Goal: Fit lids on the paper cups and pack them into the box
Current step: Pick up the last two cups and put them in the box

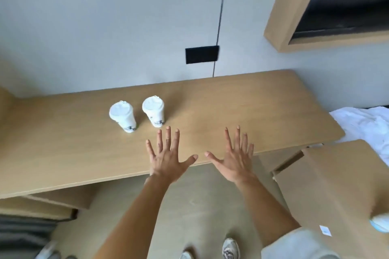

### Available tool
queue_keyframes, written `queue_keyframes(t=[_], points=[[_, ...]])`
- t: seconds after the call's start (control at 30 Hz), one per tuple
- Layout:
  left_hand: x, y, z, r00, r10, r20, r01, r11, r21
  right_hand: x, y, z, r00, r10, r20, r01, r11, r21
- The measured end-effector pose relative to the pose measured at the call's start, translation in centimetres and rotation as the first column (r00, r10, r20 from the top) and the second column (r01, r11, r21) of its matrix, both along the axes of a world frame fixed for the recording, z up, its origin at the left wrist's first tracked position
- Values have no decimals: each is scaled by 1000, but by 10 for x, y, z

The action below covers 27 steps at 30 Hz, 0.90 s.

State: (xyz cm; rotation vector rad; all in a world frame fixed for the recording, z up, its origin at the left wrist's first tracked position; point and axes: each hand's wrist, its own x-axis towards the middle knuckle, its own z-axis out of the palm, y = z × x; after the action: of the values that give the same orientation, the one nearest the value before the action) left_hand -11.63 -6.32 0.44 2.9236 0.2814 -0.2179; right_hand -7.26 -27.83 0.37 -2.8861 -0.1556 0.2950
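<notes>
Lidded cups — black print unreadable, hands spread

Single head-worn view, wide-angle, looking forward and steeply down from standing height. Desk fills mid-frame at arm's reach; wall lies beyond, floor and shoes at the bottom edge. Edges curve noticeably.

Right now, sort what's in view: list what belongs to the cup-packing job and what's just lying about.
Belongs to the job:
- left lidded paper cup
- right lidded paper cup
- cardboard box, at the right
- left hand and right hand, both open and empty

Just lying about:
- white cloth
- black wall plate
- dark screen in a wooden frame
</notes>
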Motion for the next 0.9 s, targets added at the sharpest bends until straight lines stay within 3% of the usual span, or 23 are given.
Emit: queue_keyframes(t=[0.27,0.37,0.43,0.53,0.63,0.9], points=[[-20,99,-30,950,310,28,-305,945,-116,32,132,-27,971,199,134,-218,966,139],[-12,120,-46,876,478,67,-444,852,-277,46,168,-46,983,128,131,-165,929,331],[2,132,-58,776,621,112,-517,728,-451,58,190,-59,996,58,66,-83,864,496],[27,146,-72,627,763,158,-511,556,-656,78,217,-77,999,-54,8,36,753,658],[62,163,-89,513,849,124,-519,423,-743,102,247,-99,990,-128,-57,126,634,763],[128,193,-120,350,918,188,-421,334,-843,159,303,-132,965,-256,-62,163,396,904]])
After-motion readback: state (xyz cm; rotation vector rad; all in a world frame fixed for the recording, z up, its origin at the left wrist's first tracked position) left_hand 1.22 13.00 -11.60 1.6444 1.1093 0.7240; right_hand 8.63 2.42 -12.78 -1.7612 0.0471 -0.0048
